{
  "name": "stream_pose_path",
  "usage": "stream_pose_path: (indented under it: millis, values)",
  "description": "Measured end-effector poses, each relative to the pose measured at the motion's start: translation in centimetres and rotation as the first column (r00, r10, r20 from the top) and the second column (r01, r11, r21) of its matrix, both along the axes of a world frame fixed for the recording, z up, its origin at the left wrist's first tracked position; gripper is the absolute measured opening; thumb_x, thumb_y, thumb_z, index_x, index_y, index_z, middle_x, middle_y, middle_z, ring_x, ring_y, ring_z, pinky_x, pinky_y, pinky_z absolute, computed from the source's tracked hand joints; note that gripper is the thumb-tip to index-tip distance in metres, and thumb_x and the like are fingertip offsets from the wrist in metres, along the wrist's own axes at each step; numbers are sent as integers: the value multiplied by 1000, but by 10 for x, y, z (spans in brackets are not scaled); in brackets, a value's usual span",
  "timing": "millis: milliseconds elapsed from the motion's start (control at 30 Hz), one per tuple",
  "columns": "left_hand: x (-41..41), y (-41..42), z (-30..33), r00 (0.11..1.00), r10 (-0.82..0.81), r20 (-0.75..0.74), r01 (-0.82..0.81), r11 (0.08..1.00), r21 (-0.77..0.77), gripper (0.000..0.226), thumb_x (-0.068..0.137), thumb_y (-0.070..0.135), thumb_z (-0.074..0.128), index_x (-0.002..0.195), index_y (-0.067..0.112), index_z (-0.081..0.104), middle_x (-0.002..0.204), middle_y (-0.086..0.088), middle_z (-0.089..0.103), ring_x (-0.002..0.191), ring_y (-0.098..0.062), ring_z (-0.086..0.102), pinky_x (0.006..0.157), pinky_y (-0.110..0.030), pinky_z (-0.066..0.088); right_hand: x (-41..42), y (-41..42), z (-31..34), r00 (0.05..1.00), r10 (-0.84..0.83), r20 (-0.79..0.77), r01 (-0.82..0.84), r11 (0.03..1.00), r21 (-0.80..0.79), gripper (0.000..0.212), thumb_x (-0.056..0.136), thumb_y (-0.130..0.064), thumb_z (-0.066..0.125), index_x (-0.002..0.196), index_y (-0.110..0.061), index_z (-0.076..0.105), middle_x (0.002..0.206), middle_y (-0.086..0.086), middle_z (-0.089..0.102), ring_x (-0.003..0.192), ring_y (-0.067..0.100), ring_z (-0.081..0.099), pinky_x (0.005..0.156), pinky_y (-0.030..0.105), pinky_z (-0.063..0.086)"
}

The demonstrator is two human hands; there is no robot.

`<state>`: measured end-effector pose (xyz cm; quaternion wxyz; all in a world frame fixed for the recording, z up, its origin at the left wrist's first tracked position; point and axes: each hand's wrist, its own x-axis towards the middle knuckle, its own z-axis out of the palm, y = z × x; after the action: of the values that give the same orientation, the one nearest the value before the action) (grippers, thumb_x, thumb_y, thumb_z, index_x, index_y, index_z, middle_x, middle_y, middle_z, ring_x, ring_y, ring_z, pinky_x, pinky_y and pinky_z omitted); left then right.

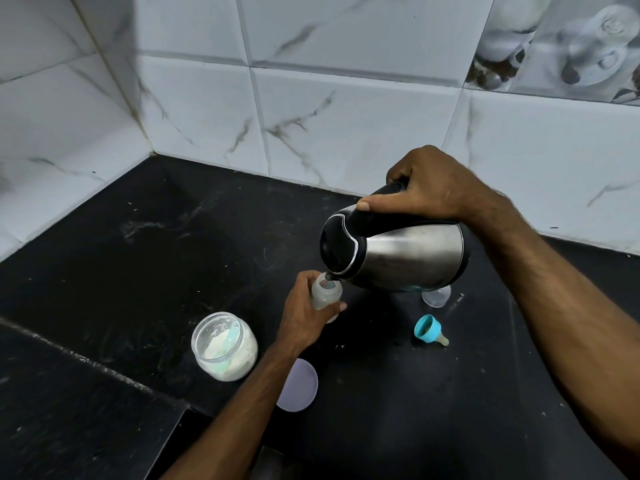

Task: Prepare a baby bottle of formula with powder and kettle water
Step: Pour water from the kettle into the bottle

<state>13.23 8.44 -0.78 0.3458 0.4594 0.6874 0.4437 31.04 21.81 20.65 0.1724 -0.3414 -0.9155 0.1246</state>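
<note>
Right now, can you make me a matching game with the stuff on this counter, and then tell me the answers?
Things:
1. kettle
2. baby bottle
3. powder jar
4. blue teat ring

States:
A. lying on its side on the black counter
B. tipped over, spout at the bottle's mouth
C. standing open, with white powder and a scoop inside
D. held by the left hand

Pairs: 1-B, 2-D, 3-C, 4-A. The right hand grips the kettle's handle.
</note>
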Motion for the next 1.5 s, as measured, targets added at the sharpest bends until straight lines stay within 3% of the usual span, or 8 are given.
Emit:
stream_pose_path:
  millis: [367, 667, 1133, 1500]
  values:
    - [-1, -2, 1, 1000, 11, 2, -11, 1000, 3, 61, 74, 21, 86, 120, 26, 47, 117, 7, 58, 106, -12, 58, 90, -30, 51, -3, -3, 5, 1000, 2, 9, -2, 1000, 14, 79, 62, -85, 55, 48, -10, 32, 47, 3, 25, 50, 17, 25, 53, 34, 23]
    - [-3, -4, 2, 1000, 19, 5, -19, 1000, -1, 61, 74, 21, 86, 121, 25, 46, 119, 6, 58, 107, -11, 57, 90, -27, 48, -3, -2, 7, 1000, 5, 19, -6, 1000, 30, 83, 62, -87, 54, 49, -6, 38, 45, 3, 28, 49, 17, 27, 52, 33, 24]
    - [-4, -4, -1, 999, 30, 17, -30, 1000, 10, 61, 73, 21, 87, 121, 25, 48, 118, 5, 60, 107, -12, 60, 93, -34, 53, -4, -4, 5, 1000, 2, 28, -2, 1000, 24, 86, 61, -87, 54, 52, -2, 41, 47, 3, 29, 50, 16, 28, 52, 32, 24]
    - [-5, -4, 0, 1000, 24, 9, -24, 1000, 7, 62, 74, 21, 86, 122, 24, 47, 119, 6, 58, 109, -14, 59, 94, -36, 53, -5, -6, 6, 999, 7, 32, -7, 1000, 20, 80, 62, -86, 54, 48, -10, 33, 46, 2, 26, 49, 16, 25, 52, 33, 23]
